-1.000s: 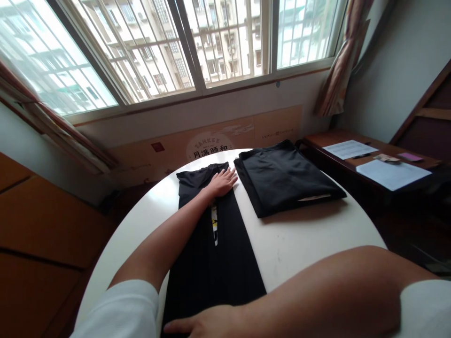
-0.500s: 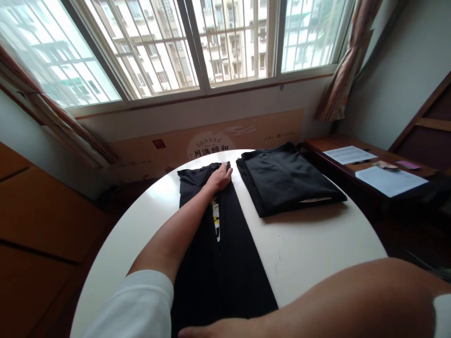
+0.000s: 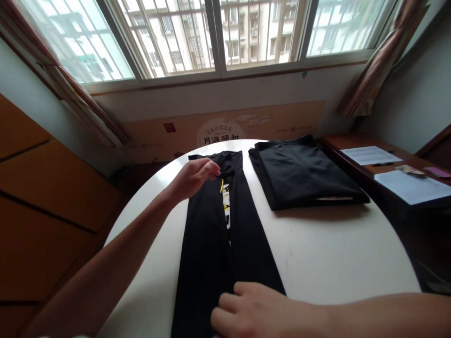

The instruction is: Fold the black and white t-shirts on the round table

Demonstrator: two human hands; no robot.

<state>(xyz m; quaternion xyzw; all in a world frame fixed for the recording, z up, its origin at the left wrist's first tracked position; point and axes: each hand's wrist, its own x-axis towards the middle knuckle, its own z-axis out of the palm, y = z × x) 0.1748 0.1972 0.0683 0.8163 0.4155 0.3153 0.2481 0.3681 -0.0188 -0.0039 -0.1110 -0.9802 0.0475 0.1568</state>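
A long black garment (image 3: 206, 244) lies folded lengthwise down the white round table, and a strip of white, yellow and black print shows between its two folded sides. Just above its far end is my left hand (image 3: 197, 179), palm turned inward, with loosely bent fingers and nothing seen in them. My right hand (image 3: 252, 310) rests low on the near part of the garment. Its fingers curl down onto the cloth, the tips hidden. To the right lies a folded black garment stack (image 3: 306, 176), touched by neither hand.
The white table (image 3: 317, 244) has a curved edge. On the right stands a dark wooden desk (image 3: 334, 143) with paper sheets (image 3: 412, 187), a pen and a pink slip. Orange-brown cabinets (image 3: 63, 183) are at the left, and a barred window (image 3: 169, 37) is ahead.
My left hand has lifted off the garment's far end and moved left. My right hand has come further into view over the near cloth, fingers now curled. The view has shifted slightly.
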